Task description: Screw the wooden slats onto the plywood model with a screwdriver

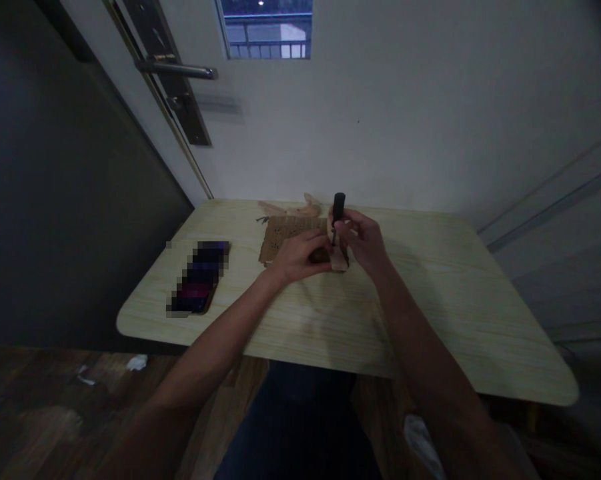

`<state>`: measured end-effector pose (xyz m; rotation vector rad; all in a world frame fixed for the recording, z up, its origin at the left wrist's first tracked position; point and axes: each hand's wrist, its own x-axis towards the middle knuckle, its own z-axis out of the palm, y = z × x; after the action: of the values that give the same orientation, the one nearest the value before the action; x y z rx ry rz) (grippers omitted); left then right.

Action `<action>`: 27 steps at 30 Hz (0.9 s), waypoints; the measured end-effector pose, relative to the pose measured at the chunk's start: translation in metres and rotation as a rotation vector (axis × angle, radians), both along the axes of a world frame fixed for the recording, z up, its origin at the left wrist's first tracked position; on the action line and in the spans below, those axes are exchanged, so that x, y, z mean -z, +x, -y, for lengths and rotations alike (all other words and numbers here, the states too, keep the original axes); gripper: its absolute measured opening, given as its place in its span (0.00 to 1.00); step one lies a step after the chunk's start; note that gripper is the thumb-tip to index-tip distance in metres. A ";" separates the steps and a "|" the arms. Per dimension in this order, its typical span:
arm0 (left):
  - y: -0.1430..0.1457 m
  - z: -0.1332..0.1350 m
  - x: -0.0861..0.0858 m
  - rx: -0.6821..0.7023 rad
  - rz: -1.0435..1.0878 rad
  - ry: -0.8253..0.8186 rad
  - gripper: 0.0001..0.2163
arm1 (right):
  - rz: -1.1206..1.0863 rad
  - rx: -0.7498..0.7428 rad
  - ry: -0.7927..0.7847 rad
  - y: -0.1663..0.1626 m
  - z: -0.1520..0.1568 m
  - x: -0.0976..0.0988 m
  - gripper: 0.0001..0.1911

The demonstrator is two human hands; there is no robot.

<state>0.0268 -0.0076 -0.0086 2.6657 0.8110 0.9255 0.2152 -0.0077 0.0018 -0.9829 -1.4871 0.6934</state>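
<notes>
In my right hand [364, 239] is a screwdriver [339, 207], its black handle up and its thin shaft pointing down, pinched by the fingers near the handle's lower end. The shaft's tip meets a small pale wooden piece [339, 259], which the fingers of my left hand [300, 257] hold from the left side. Under my left hand lies a brown piece of cardboard [280, 231] with small holes or marks in it. More of the wooden part stands behind the screwdriver; its full shape is hidden by my hands.
Pale wooden pieces [307, 206] lie behind the cardboard, and small dark bits, too small to name, lie at its left corner. A phone [200, 277], its screen blurred, rests on the left of the table [440, 280]. Beyond stands a white door with a metal handle [180, 69].
</notes>
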 end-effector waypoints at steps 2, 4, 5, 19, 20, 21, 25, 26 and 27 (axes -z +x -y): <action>0.000 0.000 0.001 0.009 0.008 0.002 0.13 | 0.050 0.032 0.030 0.000 0.001 0.000 0.21; 0.000 -0.001 0.003 0.011 0.014 0.003 0.14 | 0.069 0.057 0.029 -0.001 0.002 -0.001 0.21; 0.000 -0.002 0.003 0.009 0.017 0.004 0.14 | 0.067 0.068 0.016 -0.002 0.003 -0.002 0.21; 0.000 -0.002 0.002 -0.003 0.031 -0.023 0.14 | -0.124 0.068 -0.105 0.007 0.000 -0.004 0.25; 0.000 -0.002 0.002 -0.002 0.030 -0.020 0.14 | -0.121 0.019 -0.116 0.009 -0.001 -0.006 0.25; 0.000 -0.002 0.002 0.002 0.028 -0.016 0.13 | -0.109 -0.021 -0.122 0.010 -0.001 -0.008 0.24; 0.000 -0.003 0.004 0.017 0.031 -0.006 0.13 | 0.002 -0.072 -0.124 0.013 -0.002 -0.017 0.22; -0.001 -0.004 0.004 0.018 0.035 -0.006 0.14 | 0.025 -0.064 -0.126 0.013 -0.002 -0.019 0.22; -0.001 -0.004 0.004 0.017 0.039 -0.006 0.14 | 0.045 -0.052 -0.125 0.012 -0.001 -0.021 0.21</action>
<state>0.0261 -0.0031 -0.0127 2.6362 0.7809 0.9661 0.2276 -0.0071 0.0225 -1.0632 -1.5275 0.8143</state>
